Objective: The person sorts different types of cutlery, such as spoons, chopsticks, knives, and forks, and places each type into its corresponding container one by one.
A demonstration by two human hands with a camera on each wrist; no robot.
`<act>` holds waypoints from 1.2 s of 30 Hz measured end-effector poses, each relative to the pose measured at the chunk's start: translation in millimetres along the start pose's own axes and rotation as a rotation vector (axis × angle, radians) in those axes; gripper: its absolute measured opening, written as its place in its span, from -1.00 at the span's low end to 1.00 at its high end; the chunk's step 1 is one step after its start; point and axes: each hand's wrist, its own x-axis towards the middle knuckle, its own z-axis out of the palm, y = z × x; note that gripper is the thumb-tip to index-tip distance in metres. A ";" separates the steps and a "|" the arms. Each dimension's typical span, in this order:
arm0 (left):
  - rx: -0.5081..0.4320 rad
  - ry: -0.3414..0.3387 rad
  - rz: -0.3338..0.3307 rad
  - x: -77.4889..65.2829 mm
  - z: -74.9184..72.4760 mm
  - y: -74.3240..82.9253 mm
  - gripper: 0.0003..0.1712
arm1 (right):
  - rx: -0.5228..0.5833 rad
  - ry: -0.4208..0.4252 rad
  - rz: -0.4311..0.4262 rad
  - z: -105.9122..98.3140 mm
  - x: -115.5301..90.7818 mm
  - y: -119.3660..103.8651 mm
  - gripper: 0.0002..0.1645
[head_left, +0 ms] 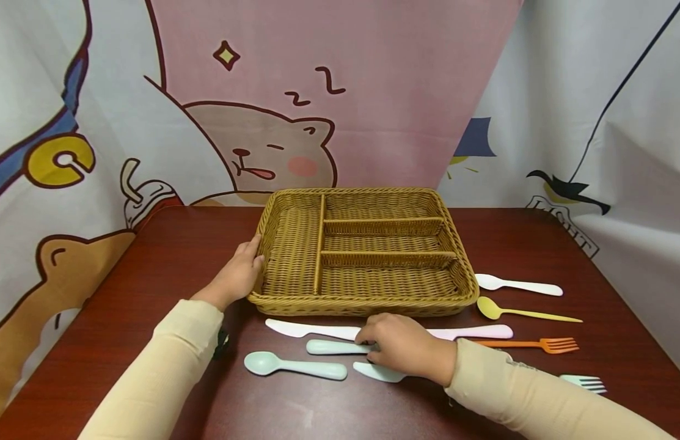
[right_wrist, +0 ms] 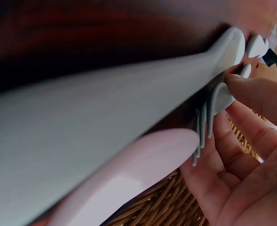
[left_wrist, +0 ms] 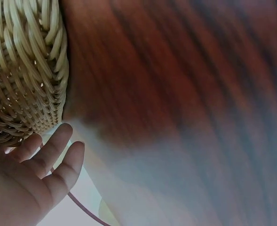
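My left hand [head_left: 237, 272] rests against the left side of the divided wicker basket [head_left: 361, 302], its fingers loosely extended along the wall in the left wrist view. With thumb and fingers, my right hand [head_left: 408, 347] pinches a pale green fork [right_wrist: 209, 110] near its tines; the fork's handle points left in the head view. Just below that hand, a pale green knife [head_left: 380, 371] lies partly hidden under the forearm. Behind the hand are a white knife [head_left: 307, 329] and a pale pink handle [head_left: 482, 332]. A pale green spoon [head_left: 318, 369] lies to the left.
Right of the basket lie a white spoon [head_left: 518, 285], a yellow spoon [head_left: 529, 313] and an orange fork [head_left: 556, 345]. Another pale green fork [head_left: 584, 383] shows past my right sleeve. A printed cloth [head_left: 394, 91] hangs behind the dark red table [head_left: 208, 232].
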 end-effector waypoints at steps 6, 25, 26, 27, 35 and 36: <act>-0.003 0.007 0.006 1.9 0.2 0.1 -0.34 | 0.010 0.010 0.018 -2.1 -2.9 3.2 -0.75; -0.003 0.004 -0.002 -0.3 -1.6 1.7 -0.34 | -0.046 0.142 -0.008 -23.2 -14.2 -5.7 -0.75; -0.003 0.003 -0.004 -0.4 -2.0 2.0 -0.34 | -0.051 0.153 -0.011 -26.0 -14.7 -6.1 -0.75; -0.003 0.001 -0.006 -0.5 -2.3 2.2 -0.34 | -0.060 0.168 -0.014 -28.5 -15.3 -6.5 -0.75; -0.005 0.008 0.002 -2.7 -2.7 2.0 -0.34 | -0.058 0.208 0.001 -43.2 -17.6 -2.4 -0.74; -0.003 0.010 0.005 -3.1 -2.4 1.5 -0.34 | -0.058 0.215 0.001 -44.6 -17.1 -1.6 -0.74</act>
